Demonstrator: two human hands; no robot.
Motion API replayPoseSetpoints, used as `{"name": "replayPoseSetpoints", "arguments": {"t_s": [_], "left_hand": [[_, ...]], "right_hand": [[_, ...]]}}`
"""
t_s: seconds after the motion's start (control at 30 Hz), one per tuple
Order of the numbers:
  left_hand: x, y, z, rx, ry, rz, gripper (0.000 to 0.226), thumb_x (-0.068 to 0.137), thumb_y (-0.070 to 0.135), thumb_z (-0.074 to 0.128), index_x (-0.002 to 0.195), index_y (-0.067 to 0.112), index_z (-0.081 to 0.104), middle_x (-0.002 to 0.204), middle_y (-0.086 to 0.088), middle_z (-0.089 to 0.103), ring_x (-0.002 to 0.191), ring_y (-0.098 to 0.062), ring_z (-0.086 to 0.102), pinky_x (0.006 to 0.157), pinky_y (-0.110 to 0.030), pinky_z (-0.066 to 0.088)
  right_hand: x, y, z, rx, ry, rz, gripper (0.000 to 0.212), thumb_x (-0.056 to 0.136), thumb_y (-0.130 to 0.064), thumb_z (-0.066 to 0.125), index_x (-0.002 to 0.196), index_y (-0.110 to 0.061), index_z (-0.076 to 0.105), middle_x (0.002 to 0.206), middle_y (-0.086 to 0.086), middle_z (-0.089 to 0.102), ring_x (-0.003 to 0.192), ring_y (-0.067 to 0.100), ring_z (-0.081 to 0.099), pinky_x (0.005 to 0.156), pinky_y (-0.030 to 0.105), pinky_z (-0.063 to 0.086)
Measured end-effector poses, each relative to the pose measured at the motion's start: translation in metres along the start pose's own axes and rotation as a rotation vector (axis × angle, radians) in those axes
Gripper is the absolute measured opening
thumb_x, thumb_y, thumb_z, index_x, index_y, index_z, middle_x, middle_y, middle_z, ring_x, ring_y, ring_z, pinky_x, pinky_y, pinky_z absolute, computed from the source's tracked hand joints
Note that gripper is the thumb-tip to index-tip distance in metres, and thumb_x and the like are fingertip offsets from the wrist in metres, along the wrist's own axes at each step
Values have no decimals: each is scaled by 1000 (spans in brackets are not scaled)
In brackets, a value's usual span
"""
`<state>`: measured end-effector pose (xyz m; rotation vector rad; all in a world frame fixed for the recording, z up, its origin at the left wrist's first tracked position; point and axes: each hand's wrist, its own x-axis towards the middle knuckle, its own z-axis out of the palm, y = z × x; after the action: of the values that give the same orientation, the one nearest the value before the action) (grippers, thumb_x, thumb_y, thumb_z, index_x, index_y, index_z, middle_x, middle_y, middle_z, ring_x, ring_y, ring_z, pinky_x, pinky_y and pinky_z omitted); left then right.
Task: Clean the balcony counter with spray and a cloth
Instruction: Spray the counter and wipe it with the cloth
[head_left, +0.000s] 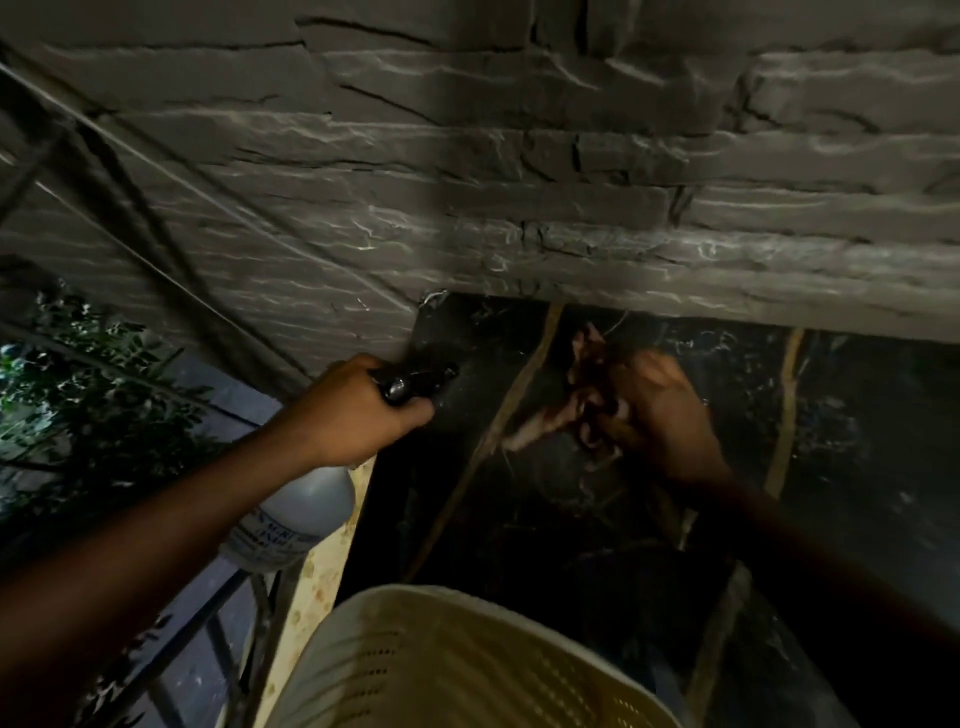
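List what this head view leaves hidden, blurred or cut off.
- Spray bottle: label print too small and blurred to read; the left hand covers the trigger.
- Cloth: motion-blurred and bunched in the right hand; its full shape is unclear.
- Counter: dark and dim, so wet or dirty patches can't be told; its near part sits behind the pale basket.
- Basket: cut off by the bottom edge.

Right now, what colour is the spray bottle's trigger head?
Black, glossy; the spray bottle body below it is pale grey-white. Head view, in the left hand.
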<state>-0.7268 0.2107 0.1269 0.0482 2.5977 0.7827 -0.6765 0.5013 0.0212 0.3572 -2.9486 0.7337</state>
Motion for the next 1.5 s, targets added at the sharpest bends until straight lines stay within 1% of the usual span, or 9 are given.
{"name": "replayPoseSetpoints", "arguments": {"t_s": [0.23,0.4,0.53,0.67,0.77,0.97,1.17,1.27,1.5], "left_hand": [[8,42,18,10,12,78,31,77,27,71,49,23,58,43,8,58,41,-3,54,51,-22,42],[10,66,28,21,-89,131,22,80,24,73,62,14,66,40,11,57,32,3,49,39,-11,36],[10,89,44,84,-116,177,29,82,22,70,55,21,61,37,14,54,34,5,49,42,-13,37],[10,106,60,131,-247,219,15,82,26,71,94,17,73,72,-2,71,43,3,53,45,-10,40],[12,112,64,172,-307,211,14,82,31,70,81,17,72,66,0,71,37,0,53,39,-11,39],[14,125,72,123,-204,255,16,80,34,71,92,23,74,63,9,67,44,5,55,55,-20,41],[3,162,88,-26,158,387,25,80,35,71,70,13,66,54,7,57,45,2,52,48,-16,40],[-3,175,93,-209,221,410,35,82,42,69,77,7,67,67,-13,66,48,-11,54,52,-34,48],[-49,214,107,-332,204,589,39,82,42,69,105,13,56,96,10,60,72,-9,64,73,-31,53]], "right_hand": [[-63,-42,-13,252,-126,-397,39,92,-37,54,130,-31,51,144,-7,41,135,6,32,113,26,26],[-60,46,-38,102,30,40,38,85,-36,55,121,-27,56,131,6,55,122,18,45,103,46,38],[-13,39,-23,-42,168,340,48,87,-39,55,131,-22,50,139,7,46,125,27,39,103,33,26],[-83,7,-5,196,-83,70,41,97,-24,49,137,-20,45,144,-2,42,124,-7,41,110,19,26],[-131,40,-38,118,-95,-61,38,93,-26,54,130,-16,54,136,-16,50,125,-3,43,104,25,38],[-73,62,-51,-12,232,450,41,85,-36,55,122,-17,57,131,11,50,119,29,41,97,36,32],[-127,-8,-32,60,149,-22,42,85,-37,53,125,-26,46,130,-2,45,111,18,43,93,31,32],[-177,0,-33,76,11,-54,36,84,-46,51,114,-29,59,122,-5,59,112,19,53,97,30,31],[-226,30,-59,250,26,126,35,77,-39,61,110,-27,65,120,-6,59,105,22,51,85,39,43]]}}
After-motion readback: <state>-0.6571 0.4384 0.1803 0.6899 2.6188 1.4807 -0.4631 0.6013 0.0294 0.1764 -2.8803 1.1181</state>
